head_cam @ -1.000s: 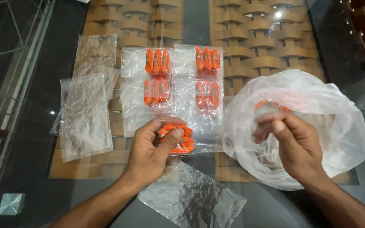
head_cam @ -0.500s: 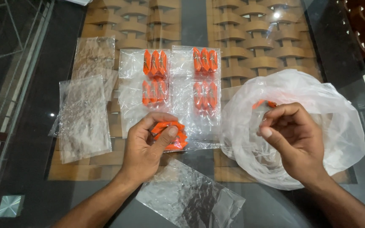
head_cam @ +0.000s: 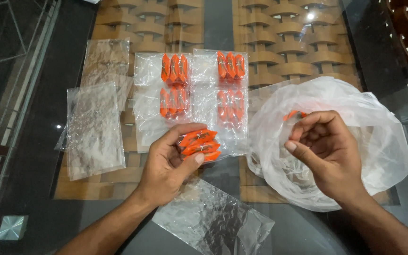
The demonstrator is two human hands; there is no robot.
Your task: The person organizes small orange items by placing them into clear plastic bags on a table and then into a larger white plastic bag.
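My left hand (head_cam: 173,163) holds a small stack of orange clips (head_cam: 200,144) between thumb and fingers, just above the glass table. My right hand (head_cam: 324,148) is curled over the mouth of a large crumpled clear plastic bag (head_cam: 378,141), pinching one orange clip (head_cam: 293,114) at its fingertips. Ahead of both hands lie clear packets with sets of orange clips inside: two on the left (head_cam: 174,68) (head_cam: 173,100) and two on the right (head_cam: 230,65) (head_cam: 230,105).
Empty clear sleeves lie at the left (head_cam: 95,130) and far left (head_cam: 107,56), another near my forearms (head_cam: 213,222). The dark glass tabletop (head_cam: 34,208) shows a woven wooden base (head_cam: 284,42) beneath it.
My right hand has lifted slightly inside the big bag and closed on an orange clip. My left hand keeps its stack, shifted a little toward me.
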